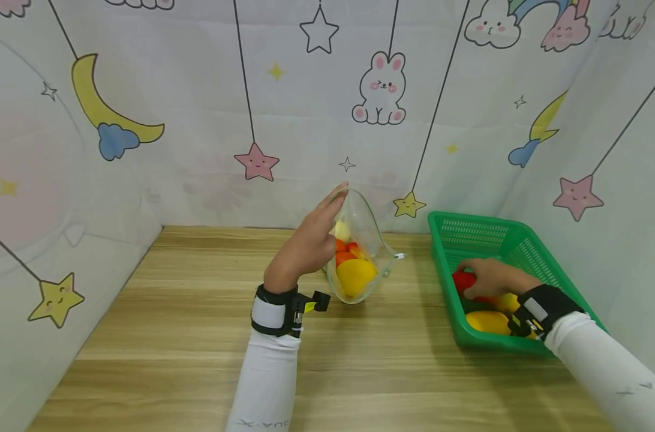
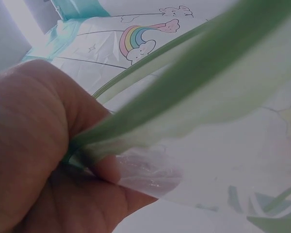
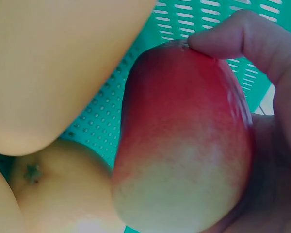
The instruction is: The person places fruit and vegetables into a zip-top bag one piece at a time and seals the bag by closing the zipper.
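Observation:
My left hand [image 1: 306,243] pinches the rim of a clear zip bag [image 1: 372,225] that stands with its mouth open; in the left wrist view the thumb and fingers grip its green edge [image 2: 150,104]. Inside the bag lie a large yellow fruit [image 1: 355,277], several red and orange fruits [image 1: 345,258] and a pale yellow round one [image 1: 340,230]. On the right, my right hand [image 1: 489,279] reaches into a green basket [image 1: 457,342]. It holds a red-and-yellow mango [image 3: 184,141], with the thumb at its top end.
More fruit shares the basket: a yellow one [image 1: 488,322] near the front wall and an orange one [image 3: 63,189] with a green star-shaped stem mark. Basket and bag stand on a wood-grain table [image 1: 198,336]. A printed curtain [image 1: 198,120] hangs behind and along the sides.

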A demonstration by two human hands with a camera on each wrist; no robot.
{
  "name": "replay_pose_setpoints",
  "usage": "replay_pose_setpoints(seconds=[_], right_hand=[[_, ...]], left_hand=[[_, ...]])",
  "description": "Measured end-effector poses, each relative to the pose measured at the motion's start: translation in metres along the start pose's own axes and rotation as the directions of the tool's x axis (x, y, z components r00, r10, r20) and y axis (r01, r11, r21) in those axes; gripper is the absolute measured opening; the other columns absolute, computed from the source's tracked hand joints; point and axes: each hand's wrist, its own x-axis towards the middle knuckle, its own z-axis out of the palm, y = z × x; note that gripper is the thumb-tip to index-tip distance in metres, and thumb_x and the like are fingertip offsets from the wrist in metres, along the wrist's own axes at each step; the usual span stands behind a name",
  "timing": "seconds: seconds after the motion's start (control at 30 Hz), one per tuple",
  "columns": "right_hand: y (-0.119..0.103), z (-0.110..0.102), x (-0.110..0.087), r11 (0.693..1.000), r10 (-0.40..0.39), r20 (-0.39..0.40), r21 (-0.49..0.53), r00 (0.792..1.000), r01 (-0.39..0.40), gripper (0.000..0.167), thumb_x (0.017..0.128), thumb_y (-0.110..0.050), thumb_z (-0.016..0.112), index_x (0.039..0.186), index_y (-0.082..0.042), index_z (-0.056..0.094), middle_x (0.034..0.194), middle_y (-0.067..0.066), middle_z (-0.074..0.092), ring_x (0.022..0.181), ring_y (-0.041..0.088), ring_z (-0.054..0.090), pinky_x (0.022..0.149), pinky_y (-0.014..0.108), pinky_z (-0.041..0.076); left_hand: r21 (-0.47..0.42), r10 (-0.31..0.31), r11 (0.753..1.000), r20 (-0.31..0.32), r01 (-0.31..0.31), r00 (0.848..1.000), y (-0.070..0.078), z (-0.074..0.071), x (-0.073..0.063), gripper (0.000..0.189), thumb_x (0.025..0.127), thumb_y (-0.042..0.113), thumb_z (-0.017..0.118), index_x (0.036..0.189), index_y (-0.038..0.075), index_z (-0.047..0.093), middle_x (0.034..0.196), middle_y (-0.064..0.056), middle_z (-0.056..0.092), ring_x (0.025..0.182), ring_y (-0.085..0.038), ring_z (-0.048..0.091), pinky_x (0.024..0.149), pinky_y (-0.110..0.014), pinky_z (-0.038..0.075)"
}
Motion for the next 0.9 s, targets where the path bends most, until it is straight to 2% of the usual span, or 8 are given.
replay_pose_setpoints(seconds=[0.17, 0.43, 0.57, 0.67, 0.9], right_hand=[[0.001, -0.005, -0.003, 1.000, 0.001, -0.042, -0.004, 0.999, -0.001, 0.072, 0.080, -0.028, 0.073, 0.139, 0.005, 0.049, 0.115, 0.024, 0.061, 0.087, 0.028, 0.057, 0.071, 0.036, 0.053], [0.000, -0.015, -0.003, 1.000, -0.023, -0.168, 0.003, 0.986, 0.023, 0.063, 0.085, -0.032, 0.064, 0.132, 0.008, 0.049, 0.102, 0.016, 0.066, 0.080, 0.022, 0.058, 0.068, 0.033, 0.052], [0.001, -0.019, -0.003, 1.000, -0.010, -0.240, -0.001, 0.971, 0.010, 0.070, 0.085, -0.040, 0.071, 0.130, 0.009, 0.051, 0.104, 0.019, 0.067, 0.081, 0.024, 0.059, 0.067, 0.034, 0.055], [0.003, -0.022, -0.004, 1.000, -0.001, -0.271, -0.004, 0.962, 0.000, 0.078, 0.081, -0.047, 0.078, 0.130, 0.008, 0.052, 0.105, 0.021, 0.067, 0.082, 0.025, 0.060, 0.067, 0.036, 0.056], [0.005, -0.039, -0.007, 1.000, -0.007, -0.356, -0.027, 0.934, -0.003, 0.075, 0.082, -0.039, 0.077, 0.133, 0.009, 0.050, 0.106, 0.024, 0.067, 0.084, 0.029, 0.061, 0.067, 0.039, 0.057]], left_hand=[[0.006, 0.002, 1.000, -0.001, -0.002, 1.000, -0.001, 0.001, 0.000, 0.083, 0.078, -0.025, 0.035, 0.158, -0.004, 0.023, 0.171, -0.007, 0.012, 0.158, -0.022, 0.017, 0.125, -0.040, 0.025], [0.011, 0.006, 1.000, -0.012, -0.006, 1.000, -0.002, 0.002, 0.001, 0.084, 0.078, -0.025, 0.035, 0.158, -0.003, 0.024, 0.171, -0.006, 0.013, 0.157, -0.022, 0.018, 0.125, -0.039, 0.025], [0.011, 0.011, 1.000, -0.013, -0.011, 1.000, -0.003, 0.002, 0.001, 0.084, 0.077, -0.025, 0.035, 0.158, -0.003, 0.024, 0.171, -0.006, 0.013, 0.157, -0.022, 0.018, 0.125, -0.039, 0.025], [0.009, 0.015, 1.000, -0.011, -0.015, 1.000, -0.002, 0.002, 0.001, 0.084, 0.077, -0.025, 0.035, 0.158, -0.003, 0.024, 0.171, -0.007, 0.012, 0.157, -0.022, 0.017, 0.125, -0.039, 0.024], [0.002, 0.010, 1.000, -0.006, -0.010, 1.000, -0.001, 0.003, 0.001, 0.084, 0.078, -0.025, 0.035, 0.158, -0.004, 0.023, 0.171, -0.006, 0.011, 0.157, -0.023, 0.018, 0.125, -0.039, 0.025]])
